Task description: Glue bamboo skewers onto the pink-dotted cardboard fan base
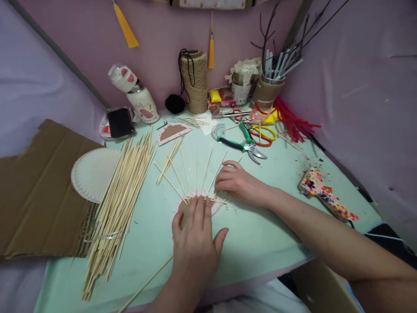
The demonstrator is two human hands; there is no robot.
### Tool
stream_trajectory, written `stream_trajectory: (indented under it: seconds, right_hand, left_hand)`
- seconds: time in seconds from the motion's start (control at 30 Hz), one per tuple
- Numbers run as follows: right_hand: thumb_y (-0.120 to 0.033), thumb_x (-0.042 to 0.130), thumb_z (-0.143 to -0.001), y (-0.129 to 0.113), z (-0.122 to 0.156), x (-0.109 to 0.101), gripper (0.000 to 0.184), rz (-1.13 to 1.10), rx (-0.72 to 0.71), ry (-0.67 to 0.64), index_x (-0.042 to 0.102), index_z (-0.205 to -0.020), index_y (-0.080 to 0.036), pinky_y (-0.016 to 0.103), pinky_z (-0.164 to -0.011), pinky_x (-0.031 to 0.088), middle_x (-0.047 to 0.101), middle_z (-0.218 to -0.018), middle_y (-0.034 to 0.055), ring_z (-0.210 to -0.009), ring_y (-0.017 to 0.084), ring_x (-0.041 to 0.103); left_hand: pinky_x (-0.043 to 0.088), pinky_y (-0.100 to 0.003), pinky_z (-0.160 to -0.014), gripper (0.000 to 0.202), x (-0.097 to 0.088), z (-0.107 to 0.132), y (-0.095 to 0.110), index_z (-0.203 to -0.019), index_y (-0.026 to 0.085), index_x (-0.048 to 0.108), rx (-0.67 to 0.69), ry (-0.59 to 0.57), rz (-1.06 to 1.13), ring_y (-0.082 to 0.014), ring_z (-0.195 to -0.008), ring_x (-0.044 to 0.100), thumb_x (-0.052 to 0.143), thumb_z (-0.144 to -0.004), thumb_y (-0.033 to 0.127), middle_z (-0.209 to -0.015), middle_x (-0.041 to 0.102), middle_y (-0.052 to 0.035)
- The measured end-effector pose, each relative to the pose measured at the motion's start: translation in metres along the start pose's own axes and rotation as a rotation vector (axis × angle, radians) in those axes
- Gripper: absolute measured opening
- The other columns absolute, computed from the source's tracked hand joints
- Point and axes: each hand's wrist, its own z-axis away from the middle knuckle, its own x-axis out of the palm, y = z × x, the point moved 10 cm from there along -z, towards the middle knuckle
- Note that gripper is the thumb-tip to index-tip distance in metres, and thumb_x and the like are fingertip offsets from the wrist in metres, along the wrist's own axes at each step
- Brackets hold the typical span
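My left hand (194, 234) lies flat with fingers stretched out, pressing on a small pink-edged cardboard piece (215, 207) on the mint table. Several thin wooden skewers (195, 171) fan out from under that piece, pointing away from me. My right hand (235, 180) rests just right of the fan, its fingers curled and pinching at one skewer near the piece's right edge. A big bundle of skewers (122, 191) lies to the left of both hands.
A white paper plate (93, 174) and brown cardboard sheet (35, 191) sit at left. Green pruning shears (243, 145), scissors (265, 134), a twine spool (195, 80), a bottle (138, 95), and cups of sticks crowd the back. A patterned glue gun (321, 191) lies at right.
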Motion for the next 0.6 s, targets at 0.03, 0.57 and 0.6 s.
stream_trajectory:
  seconds: [0.03,0.57,0.6]
  right_hand:
    - [0.005,0.042,-0.078,-0.0004,0.0,-0.0003,0.037,0.001,0.001,0.001,0.067,-0.088,-0.022,0.041,-0.109,0.02,0.068,-0.087,0.0003,-0.091,0.016,0.055]
    - [0.002,0.045,-0.082,-0.0007,0.0025,-0.0011,0.035,-0.001,-0.008,0.02,0.068,-0.09,-0.022,0.041,-0.11,0.02,0.069,-0.089,0.0001,-0.092,0.016,0.055]
    - [0.003,0.045,-0.082,-0.001,0.0029,-0.0014,0.035,-0.001,-0.004,0.022,0.068,-0.089,-0.023,0.042,-0.11,0.021,0.069,-0.089,0.0001,-0.092,0.016,0.055]
  left_hand:
    - [0.029,-0.047,-0.104,0.053,0.0,0.0,0.0003,-0.138,0.01,0.051,0.002,0.0,-0.002,-0.0283,-0.132,0.049,0.042,-0.098,0.043,-0.145,0.052,-0.0143]
    - [0.031,-0.047,-0.103,0.055,0.0,0.0008,0.0008,-0.138,0.01,0.051,-0.002,-0.015,-0.01,-0.0296,-0.133,0.048,0.042,-0.098,0.047,-0.145,0.051,-0.0152]
    - [0.031,-0.047,-0.103,0.056,0.0,0.0008,0.0007,-0.138,0.01,0.051,-0.005,-0.016,-0.011,-0.0295,-0.133,0.048,0.041,-0.098,0.047,-0.145,0.051,-0.015]
